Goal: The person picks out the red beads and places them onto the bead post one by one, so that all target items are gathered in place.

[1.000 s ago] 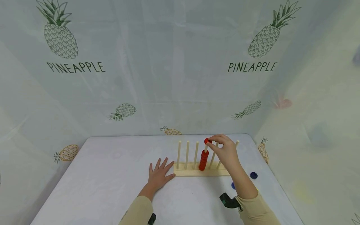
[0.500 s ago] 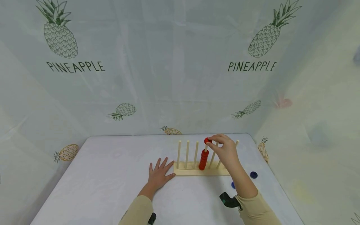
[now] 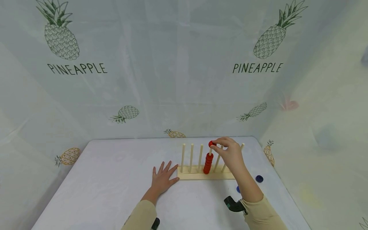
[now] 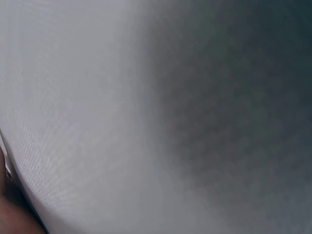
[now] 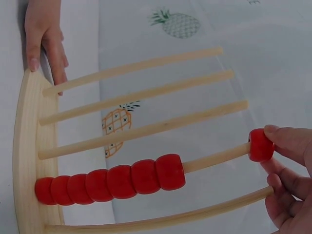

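Note:
A wooden peg rack (image 3: 189, 176) stands on the white table, its upright pegs rising from a flat base. One peg carries a stack of several red beads (image 3: 208, 163). At that peg's tip, my right hand (image 3: 232, 155) pinches another red bead (image 5: 261, 145) between thumb and fingers; in the right wrist view the tip meets this bead, with bare peg between it and the stack. My left hand (image 3: 162, 181) lies with fingers spread at the rack's left end, thumb and forefinger touching the base. The left wrist view is mostly blurred white and dark surface.
To the right of the rack lies a dark blue bead (image 3: 259, 179). Another blue bead (image 3: 238, 189) is partly hidden behind the right forearm. A black wrist camera (image 3: 234, 204) sticks out from the right sleeve. Pineapple-printed sheeting (image 3: 178, 80) encloses the table's back and sides.

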Available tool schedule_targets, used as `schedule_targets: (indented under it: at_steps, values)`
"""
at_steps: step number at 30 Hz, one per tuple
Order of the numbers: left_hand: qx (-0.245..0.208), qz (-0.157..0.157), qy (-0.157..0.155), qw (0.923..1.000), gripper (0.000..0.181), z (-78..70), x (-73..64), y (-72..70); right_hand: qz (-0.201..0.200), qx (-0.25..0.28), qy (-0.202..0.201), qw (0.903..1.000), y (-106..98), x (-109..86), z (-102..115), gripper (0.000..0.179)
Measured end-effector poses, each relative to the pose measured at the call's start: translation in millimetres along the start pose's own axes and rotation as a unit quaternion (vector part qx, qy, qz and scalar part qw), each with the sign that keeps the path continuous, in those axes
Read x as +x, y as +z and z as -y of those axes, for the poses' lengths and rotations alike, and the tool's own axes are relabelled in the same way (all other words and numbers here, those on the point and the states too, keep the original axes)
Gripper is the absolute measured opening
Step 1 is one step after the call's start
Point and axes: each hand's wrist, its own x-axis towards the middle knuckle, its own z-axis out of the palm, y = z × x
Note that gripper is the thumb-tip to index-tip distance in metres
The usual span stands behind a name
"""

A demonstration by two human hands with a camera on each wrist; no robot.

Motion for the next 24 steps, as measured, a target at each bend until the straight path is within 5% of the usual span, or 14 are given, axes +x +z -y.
schedule_targets:
  at_steps: [24]
  values:
    - [-0.005, 0.011, 0.002, 0.9999, 0.064, -5.5, -2.6, -9.3, -0.009, -0.039, -0.018, 0.999, 4.9, 1.3, 2.1, 0.02]
